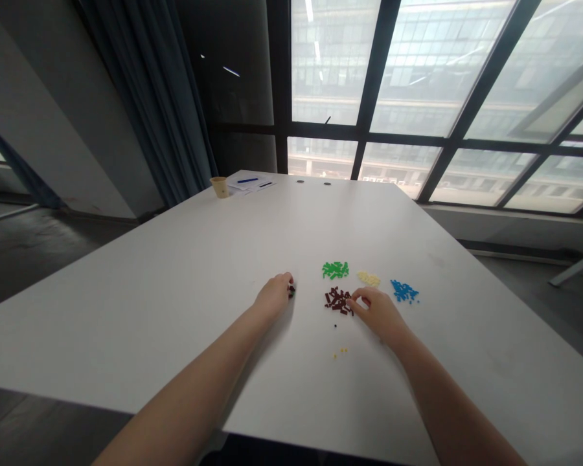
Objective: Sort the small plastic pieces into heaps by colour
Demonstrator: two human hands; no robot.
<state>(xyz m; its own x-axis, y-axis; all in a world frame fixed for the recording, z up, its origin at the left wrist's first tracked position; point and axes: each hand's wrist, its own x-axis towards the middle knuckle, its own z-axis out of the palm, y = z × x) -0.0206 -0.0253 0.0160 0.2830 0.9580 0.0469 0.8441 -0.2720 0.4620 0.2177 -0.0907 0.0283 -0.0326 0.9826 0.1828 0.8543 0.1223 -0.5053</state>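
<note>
Small dark brown toy bricks (338, 300) lie in a loose pile in front of me. My right hand (379, 316) reaches the pile's right edge, thumb and forefinger pinched together; what lies between the tips is too small to tell. To the left of the pile, my left hand (273, 295) rests low over the table, its fingers curled round a small dark brown piece (291, 292). Behind the brown pile is a heap of green bricks (335, 270). Cream bricks (369, 278) and blue bricks (404, 291) lie beyond my right hand.
On the white table (175, 285), a tiny black piece (335, 325) and a few yellow bits (343, 350) lie nearer to me. A tan paper cup (220, 187) stands at the far left edge, beside papers (243, 184) and a blue pen (247, 180).
</note>
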